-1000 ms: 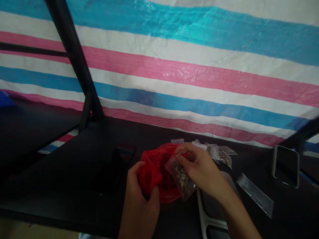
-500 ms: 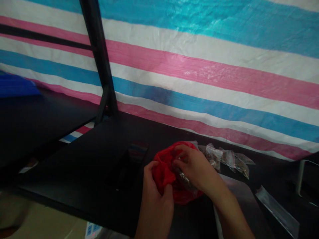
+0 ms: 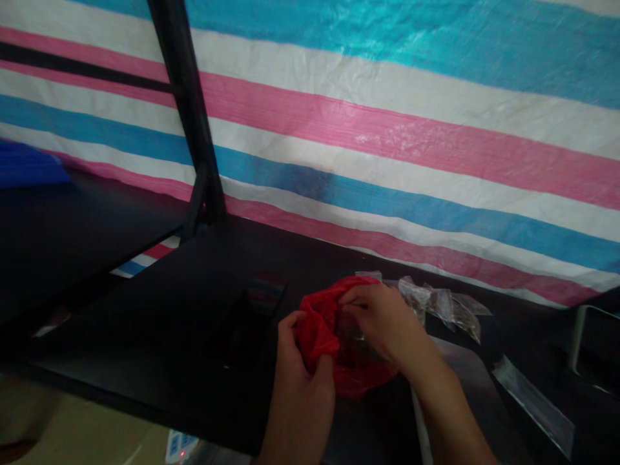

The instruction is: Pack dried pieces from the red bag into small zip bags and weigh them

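Observation:
A red plastic bag [image 3: 361,382] sits with its mouth spread on the black table [image 3: 159,323]. My left hand [image 3: 307,381] is closed on the near left part of its rim, thumb in front and fingers behind. My right hand [image 3: 385,323] reaches into the mouth, thumb and fingertips drawn together. Under that hand, inside the red bag, lies a clear bag with dark contents [image 3: 357,339]; my fingers partly cover it. Whether the right fingertips pinch it or something smaller, I cannot make out.
Several small clear zip bags [image 3: 443,307] with brownish contents lie behind and right of the red bag. A flat clear plastic sleeve [image 3: 535,403] and a metal handle-like bar [image 3: 576,342] are farther right. A dark glossy object [image 3: 254,316] lies left. Striped sheeting [image 3: 387,155] hangs behind.
My right hand has shifted slightly right and down within the red bag's mouth, its fingers closer together. My left hand keeps its hold on the rim. The camera view has moved slightly.

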Available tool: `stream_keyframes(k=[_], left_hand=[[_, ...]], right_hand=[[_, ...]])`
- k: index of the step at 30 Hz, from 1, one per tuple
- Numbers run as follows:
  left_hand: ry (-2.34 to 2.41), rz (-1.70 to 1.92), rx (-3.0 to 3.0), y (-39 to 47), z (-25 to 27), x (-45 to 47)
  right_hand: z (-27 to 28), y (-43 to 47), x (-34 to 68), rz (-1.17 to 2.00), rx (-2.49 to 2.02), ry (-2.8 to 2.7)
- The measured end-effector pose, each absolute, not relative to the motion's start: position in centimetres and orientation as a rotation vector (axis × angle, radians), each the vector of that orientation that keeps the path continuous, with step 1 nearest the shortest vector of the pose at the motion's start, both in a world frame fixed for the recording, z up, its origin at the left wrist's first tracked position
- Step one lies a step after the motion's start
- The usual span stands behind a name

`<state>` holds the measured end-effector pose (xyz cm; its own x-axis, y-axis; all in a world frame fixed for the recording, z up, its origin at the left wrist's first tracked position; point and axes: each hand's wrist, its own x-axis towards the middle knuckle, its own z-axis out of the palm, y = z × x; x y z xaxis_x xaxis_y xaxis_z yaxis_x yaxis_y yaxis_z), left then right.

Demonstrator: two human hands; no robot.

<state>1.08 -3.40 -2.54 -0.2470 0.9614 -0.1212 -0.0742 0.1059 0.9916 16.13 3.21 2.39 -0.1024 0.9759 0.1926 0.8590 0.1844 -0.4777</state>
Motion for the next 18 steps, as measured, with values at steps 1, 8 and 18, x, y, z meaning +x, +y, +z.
stream_keyframes(k=[1,8,18], left_hand=[[1.39,1.331,0.95,-3.4,-2.6,1.2],[1.405,1.32,0.984,-3.7,-2.8,1.6],[1.341,1.302,0.973,-4.0,-2.7,2.5]], right_hand=[[2.3,3.2,16.2,0.315,-1.725,-2.002],[1.8,2.9,16.7,0.214,-1.708,-1.943],[2.5,3.1,17.0,0.384,-1.68,-1.977]])
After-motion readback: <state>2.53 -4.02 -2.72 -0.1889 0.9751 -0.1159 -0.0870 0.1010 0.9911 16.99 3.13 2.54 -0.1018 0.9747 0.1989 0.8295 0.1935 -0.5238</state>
